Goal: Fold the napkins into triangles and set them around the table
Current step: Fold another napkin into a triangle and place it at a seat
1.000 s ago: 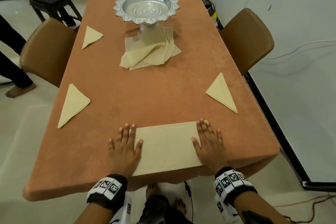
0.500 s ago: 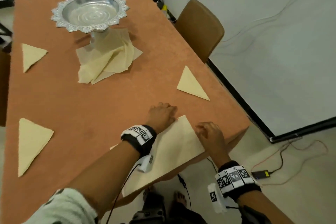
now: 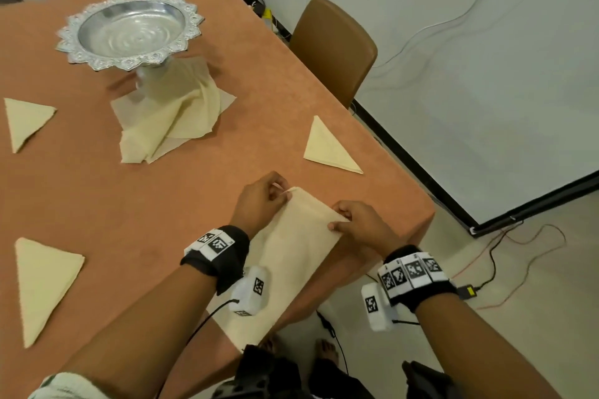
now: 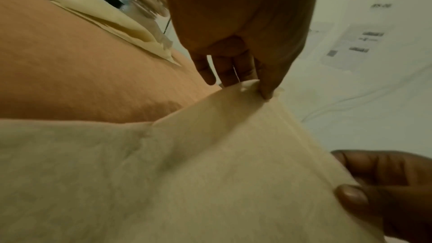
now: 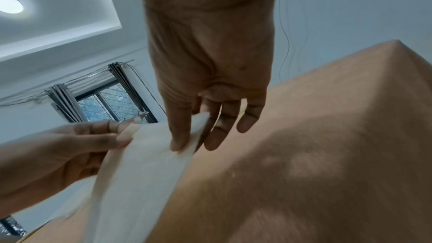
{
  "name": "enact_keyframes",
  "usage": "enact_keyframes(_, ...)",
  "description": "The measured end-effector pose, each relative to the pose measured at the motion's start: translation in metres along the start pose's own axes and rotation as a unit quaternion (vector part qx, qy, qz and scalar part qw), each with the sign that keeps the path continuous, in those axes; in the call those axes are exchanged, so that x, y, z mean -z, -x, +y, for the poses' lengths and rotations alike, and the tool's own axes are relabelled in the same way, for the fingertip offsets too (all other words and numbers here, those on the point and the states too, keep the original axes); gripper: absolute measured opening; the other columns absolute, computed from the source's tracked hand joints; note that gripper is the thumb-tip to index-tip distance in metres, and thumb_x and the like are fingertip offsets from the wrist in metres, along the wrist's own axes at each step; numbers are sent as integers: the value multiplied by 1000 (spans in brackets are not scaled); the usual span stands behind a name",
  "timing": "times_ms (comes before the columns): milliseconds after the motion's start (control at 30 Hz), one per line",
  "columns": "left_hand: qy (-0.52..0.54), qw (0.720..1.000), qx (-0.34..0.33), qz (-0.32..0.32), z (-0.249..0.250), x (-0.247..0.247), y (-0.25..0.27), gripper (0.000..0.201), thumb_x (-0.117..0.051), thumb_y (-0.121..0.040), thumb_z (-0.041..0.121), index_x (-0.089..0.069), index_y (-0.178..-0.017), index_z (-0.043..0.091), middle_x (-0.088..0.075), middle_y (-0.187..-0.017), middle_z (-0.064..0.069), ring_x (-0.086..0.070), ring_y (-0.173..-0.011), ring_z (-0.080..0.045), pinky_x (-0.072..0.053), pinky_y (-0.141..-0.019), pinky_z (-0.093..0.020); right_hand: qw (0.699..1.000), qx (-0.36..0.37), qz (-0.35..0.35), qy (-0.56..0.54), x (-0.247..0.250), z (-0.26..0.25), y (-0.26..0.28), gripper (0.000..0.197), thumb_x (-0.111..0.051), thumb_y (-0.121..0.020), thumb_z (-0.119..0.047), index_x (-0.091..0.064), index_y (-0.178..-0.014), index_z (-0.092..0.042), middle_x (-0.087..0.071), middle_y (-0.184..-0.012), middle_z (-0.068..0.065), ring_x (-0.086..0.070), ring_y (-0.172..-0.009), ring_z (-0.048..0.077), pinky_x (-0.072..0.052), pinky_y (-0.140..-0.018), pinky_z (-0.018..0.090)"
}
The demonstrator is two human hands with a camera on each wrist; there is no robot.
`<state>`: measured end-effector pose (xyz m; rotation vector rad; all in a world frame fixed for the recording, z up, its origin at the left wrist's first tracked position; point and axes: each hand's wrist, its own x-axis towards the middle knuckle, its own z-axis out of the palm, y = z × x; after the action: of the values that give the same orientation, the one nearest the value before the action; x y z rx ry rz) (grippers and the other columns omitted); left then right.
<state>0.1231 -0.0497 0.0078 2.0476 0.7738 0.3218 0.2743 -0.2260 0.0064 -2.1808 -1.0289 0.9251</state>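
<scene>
Because the flat napkin [image 3: 291, 256] lies slantwise at the table's [image 3: 97, 210] near right corner, at about five o'clock from the silver pedestal bowl [image 3: 129, 31], we judge that we have taken its far short end in both hands to begin the diagonal fold. Our left hand [image 3: 259, 201] pinches the far corner at eleven o'clock of the cloth; in the left wrist view thumb and fingertips [image 4: 264, 88] are nipped on that corner, lifting it slightly off the tablecloth. Our right hand [image 3: 359, 223] pinches the corner at two o'clock, thumb on top and curled fingers beneath, the remaining fingers loosely spread. Three finished triangles already lie at the places: one [image 3: 327, 147] at three o'clock from the bowl's foot, two [image 3: 24, 121] [image 3: 42, 282] along the left side. A loose heap of unfolded napkins [image 3: 175, 116] sits under the bowl, presumably stock for the remaining places.
</scene>
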Motion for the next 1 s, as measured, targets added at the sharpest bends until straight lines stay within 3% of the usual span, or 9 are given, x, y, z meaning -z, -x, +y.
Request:
enact_keyframes(67, 82, 996, 23, 19, -4, 19, 1, 17, -71, -83, 19, -62, -96, 27, -63, -66, 4, -55, -62, -6, -43, -64, -25, 1000, 11, -27, -11, 12, -15, -11, 10, -71, -82, -16, -67, -90, -11, -61, -77, -7, -56, -71, 7, -39, -63, 19)
enact_keyframes(133, 109, 993, 38, 31, -6, 36, -2, 24, -72, -83, 17, -64, -103, 27, -65, -71, 2, -57, -67, -8, -46, -69, -26, 999, 30, -44, 12, 22, -37, -29, 10, -71, -83, -15, -67, -87, -7, -61, -74, -5, -54, -68, 7, -38, -62, 17)
enact_keyframes(300, 9, 997, 51, 55, -15, 65, -29, 30, -72, -82, 24, -65, -110, 29, -65, -89, 2, -59, -83, -13, -47, -78, -30, 975, 100, -85, 179, 32, -93, -99, 21, -68, -86, -15, -69, -104, -6, -61, -93, -2, -52, -87, 12, -36, -67, 22)
enact_keyframes(467, -64, 988, 97, 98, -30, 93, -68, 16, -66, -85, 26, -69, -100, 20, -64, -91, 2, -59, -89, -17, -46, -79, -31, 933, 157, -103, 308, 28, -137, -174, 23, -68, -84, -15, -69, -106, -8, -67, -105, 6, -54, -88, 17, -33, -73, 23)
enact_keyframes(567, -89, 977, 148, 125, -41, 110, -92, 15, -66, -84, 26, -68, -93, 14, -67, -88, -3, -61, -89, -24, -49, -81, -38, 920, 175, -86, 339, 21, -153, -215, 25, -68, -84, -18, -67, -108, -10, -66, -107, 8, -58, -99, 26, -38, -74, 28)
enact_keyframes(733, -60, 961, 196, 186, -62, 132, -116, 10, -66, -85, 21, -72, -92, 17, -71, -92, -5, -63, -91, -23, -50, -83, -34, 926, 203, -41, 317, 6, -164, -270, 15, -65, -84, -15, -70, -98, -14, -69, -99, 7, -61, -93, 26, -43, -70, 29)
enact_keyframes(800, -46, 957, 195, 208, -70, 136, -118, 8, -67, -86, 23, -72, -91, 19, -71, -91, -1, -63, -91, -20, -51, -83, -34, 925, 241, -15, 293, -2, -166, -278, 14, -60, -85, -12, -71, -93, -15, -71, -93, 5, -62, -89, 25, -47, -72, 32)
enact_keyframes(900, -51, 954, 183, 231, -75, 137, -113, 6, -66, -87, 26, -70, -87, 23, -67, -86, 7, -61, -88, -15, -50, -80, -33, 905, 290, 43, 309, -12, -167, -276, 18, -54, -90, -17, -71, -94, -21, -71, -93, -1, -58, -94, 24, -41, -80, 36)
enact_keyframes(1000, -121, 948, 143, 257, -74, 129, -96, 10, -63, -88, 27, -72, -90, 24, -66, -84, 7, -59, -87, -17, -46, -75, -32, 885, 329, 99, 313, -15, -153, -259, 19, -56, -91, -19, -73, -97, -23, -70, -91, -2, -55, -92, 25, -39, -77, 39)
